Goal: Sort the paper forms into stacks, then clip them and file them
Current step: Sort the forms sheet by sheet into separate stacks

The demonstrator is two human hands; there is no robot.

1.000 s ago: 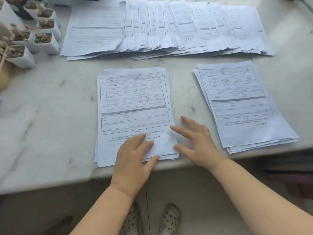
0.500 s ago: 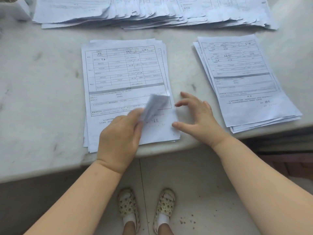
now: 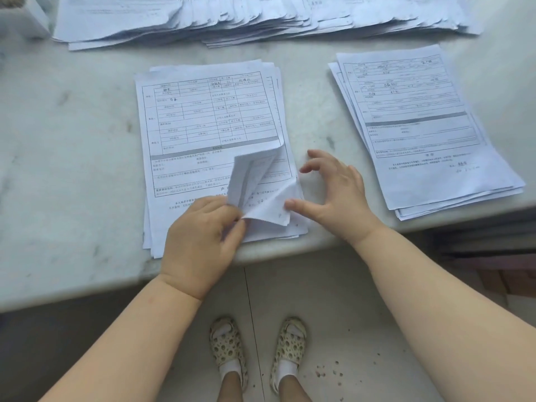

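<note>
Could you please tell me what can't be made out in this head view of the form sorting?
- Middle stack, head view: its lower right print is hidden by the lifted corner and the left hand.
- Right stack: the print is too blurred to read.
- Fanned row of forms: cut off by the top edge.
- Right hand: whether its thumb presses the corner or only touches it is unclear.

Middle stack of forms (image 3: 208, 123) on the marble surface (image 3: 72, 146). Near-right corners of its top sheets peeled up, pinched by left hand (image 3: 200, 239). Right hand (image 3: 333, 195) just right of stack, thumb touching lifted corner. Second stack (image 3: 420, 126) farther right; fanned row of forms (image 3: 246, 15) beyond.
</note>
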